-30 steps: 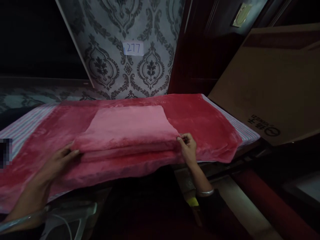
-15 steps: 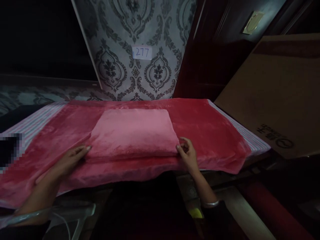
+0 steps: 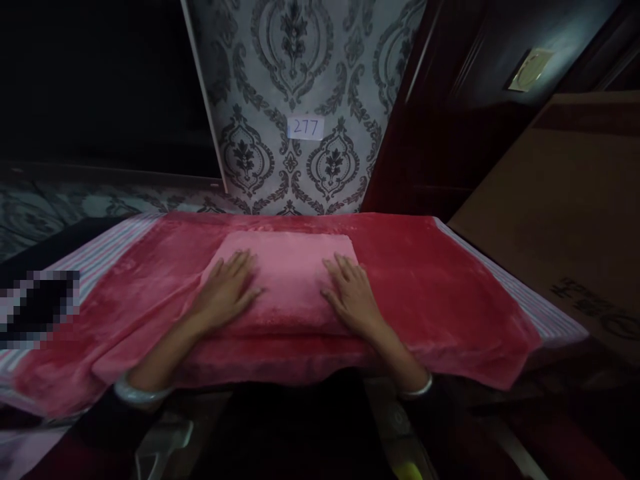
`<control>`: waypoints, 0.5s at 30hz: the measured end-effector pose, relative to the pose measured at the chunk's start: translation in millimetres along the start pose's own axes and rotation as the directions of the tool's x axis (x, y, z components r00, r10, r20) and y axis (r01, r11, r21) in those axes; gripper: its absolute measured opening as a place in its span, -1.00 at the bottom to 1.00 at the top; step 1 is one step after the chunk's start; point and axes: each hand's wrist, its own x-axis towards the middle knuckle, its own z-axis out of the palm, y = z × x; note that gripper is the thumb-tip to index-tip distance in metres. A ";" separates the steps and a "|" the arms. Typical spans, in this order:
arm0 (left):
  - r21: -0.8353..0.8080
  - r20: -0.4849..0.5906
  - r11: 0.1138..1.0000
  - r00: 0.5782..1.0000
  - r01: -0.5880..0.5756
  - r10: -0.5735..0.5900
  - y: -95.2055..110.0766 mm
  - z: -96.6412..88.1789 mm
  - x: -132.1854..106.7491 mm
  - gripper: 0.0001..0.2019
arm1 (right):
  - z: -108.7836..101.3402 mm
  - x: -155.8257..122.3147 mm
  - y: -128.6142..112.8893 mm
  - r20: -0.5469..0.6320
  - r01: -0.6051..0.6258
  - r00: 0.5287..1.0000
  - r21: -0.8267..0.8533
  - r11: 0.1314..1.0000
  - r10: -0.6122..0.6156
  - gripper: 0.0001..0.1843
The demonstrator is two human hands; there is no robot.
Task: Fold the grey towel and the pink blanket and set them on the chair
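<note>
A folded pink plush cloth (image 3: 290, 280) lies flat in the middle of a larger red plush blanket (image 3: 425, 287). My left hand (image 3: 227, 287) rests palm down on the left side of the folded cloth, fingers stretched out and spread. On its right side my right hand (image 3: 350, 290) lies in the same way, fingers apart and pointing to the back. Neither hand grips anything. The folded cloth's layered front edge faces me, near the front of the red blanket.
Striped fabric (image 3: 115, 247) shows beneath the red blanket at both ends. A cardboard box (image 3: 560, 200) stands at the right. Behind are patterned wallpaper with a paper label (image 3: 305, 127) reading 277 and a dark screen (image 3: 100, 87). A pixelated dark patch sits at far left.
Both hands have let go of the folded cloth's front corners. They have moved inward and back onto its top, fingers now spread flat. The view has shifted slightly.
</note>
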 end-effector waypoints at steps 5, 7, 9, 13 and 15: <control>0.139 0.169 0.989 0.983 0.050 -0.073 8.6 40.4 1.6 -0.30 | 33.3 -2.0 3.3 0.184 0.017 0.983 -0.181 0.983 0.017 -0.34; 0.141 0.162 0.988 0.983 0.059 -0.081 3.0 48.6 -2.5 -0.31 | 38.0 -7.8 8.1 0.176 0.018 0.984 -0.189 0.982 0.015 -0.34; 0.135 0.143 0.989 0.987 0.053 -0.073 -0.6 51.6 -4.7 -0.30 | 37.8 -10.4 10.1 0.171 0.017 0.985 -0.187 0.982 0.015 -0.34; 0.132 0.145 0.990 0.988 0.043 -0.062 2.4 49.8 -3.2 -0.30 | 35.6 -8.6 9.2 0.175 0.010 0.984 -0.168 0.986 0.020 -0.34; 0.129 0.165 0.990 0.984 0.051 -0.072 5.5 47.3 -2.0 -0.30 | 36.3 -8.3 9.7 0.165 0.003 0.986 -0.158 0.987 0.024 -0.35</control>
